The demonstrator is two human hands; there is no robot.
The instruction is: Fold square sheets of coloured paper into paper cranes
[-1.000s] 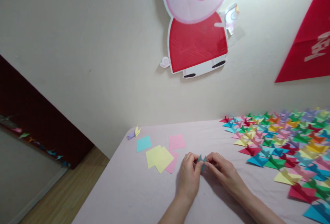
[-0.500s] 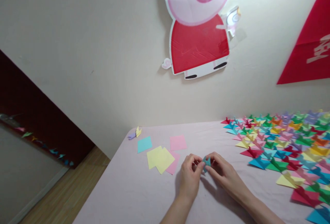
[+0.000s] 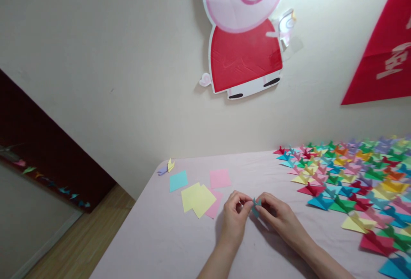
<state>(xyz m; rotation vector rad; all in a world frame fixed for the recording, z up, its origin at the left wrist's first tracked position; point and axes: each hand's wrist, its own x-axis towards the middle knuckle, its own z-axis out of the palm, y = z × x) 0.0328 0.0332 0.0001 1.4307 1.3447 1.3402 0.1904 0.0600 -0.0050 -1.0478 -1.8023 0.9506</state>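
A small teal piece of folded origami paper (image 3: 255, 208) is pinched between my two hands, just above the table (image 3: 150, 244). My left hand (image 3: 236, 215) grips its left side with thumb and fingertips. On its right side, my right hand (image 3: 276, 212) closes thumb and fingers on it. My fingertips cover much of the paper, so its full shape is hidden. Left of my hands lie loose paper squares: yellow sheets (image 3: 199, 200) overlapping a pink sheet (image 3: 214, 205), another pink square (image 3: 220, 178) and a light blue square (image 3: 178, 181).
Rows of folded paper cranes (image 3: 356, 189) in many colours cover the table's right side. A yellow and a purple folded piece (image 3: 167, 167) sit at the far left corner. Behind stands a wall with a cartoon pig cutout (image 3: 247, 56) and a red banner (image 3: 379, 52).
The teal paper has turned between my fingers and now shows narrower. Both hands keep their pinch on it. The whole view has shifted slightly.
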